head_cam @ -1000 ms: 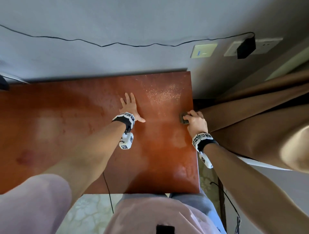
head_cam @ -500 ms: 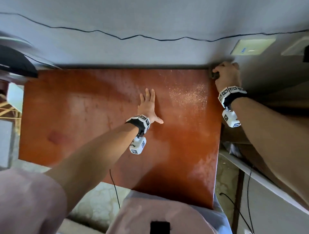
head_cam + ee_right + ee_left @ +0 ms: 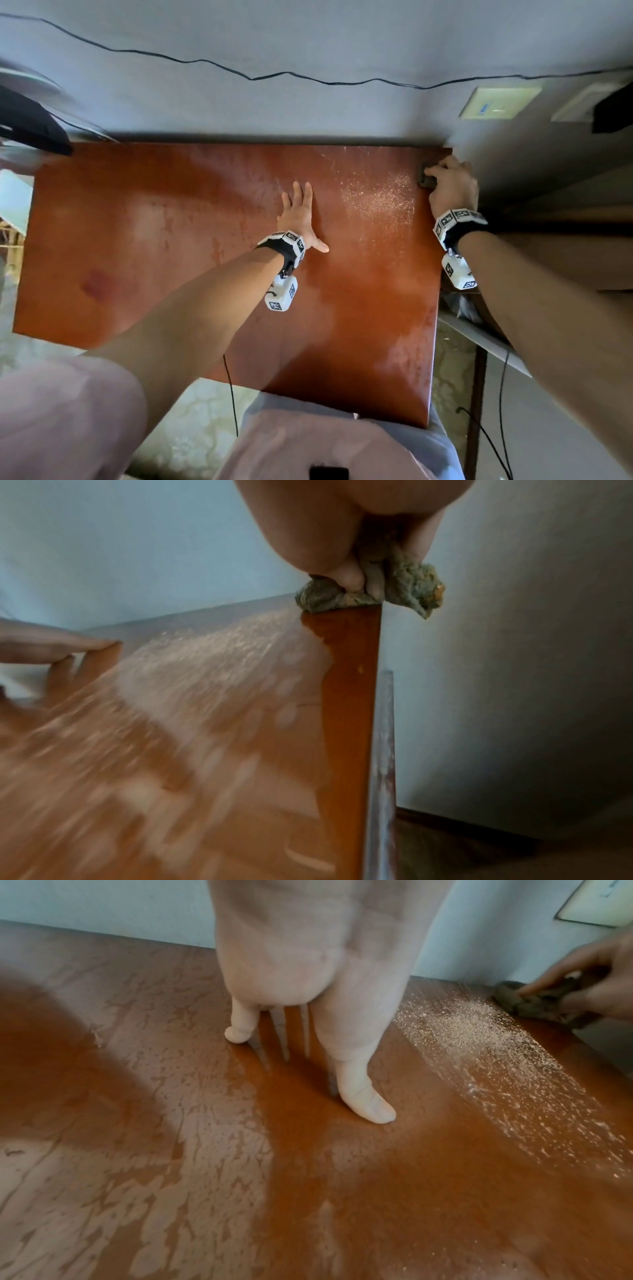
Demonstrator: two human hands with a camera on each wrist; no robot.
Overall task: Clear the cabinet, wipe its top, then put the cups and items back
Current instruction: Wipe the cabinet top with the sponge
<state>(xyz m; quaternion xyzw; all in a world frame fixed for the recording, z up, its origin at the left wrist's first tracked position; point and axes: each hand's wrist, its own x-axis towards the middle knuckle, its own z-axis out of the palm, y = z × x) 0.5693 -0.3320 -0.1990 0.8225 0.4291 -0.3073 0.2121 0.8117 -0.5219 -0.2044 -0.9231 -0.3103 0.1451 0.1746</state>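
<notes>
Rag (image 3: 425, 175) back down cabinet's (image 3: 171, 240) right edge

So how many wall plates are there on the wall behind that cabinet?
2. A pale green plate is on the wall above the cabinet's far right corner; a whitish plate sits further right, partly covered by a black plug. More may lie outside the view.

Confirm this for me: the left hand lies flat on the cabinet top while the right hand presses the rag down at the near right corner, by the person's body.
Not quite. The right hand presses the rag at the far right corner, against the wall, as the head view shows. The rest holds: the left hand lies flat on the cabinet top.
</notes>
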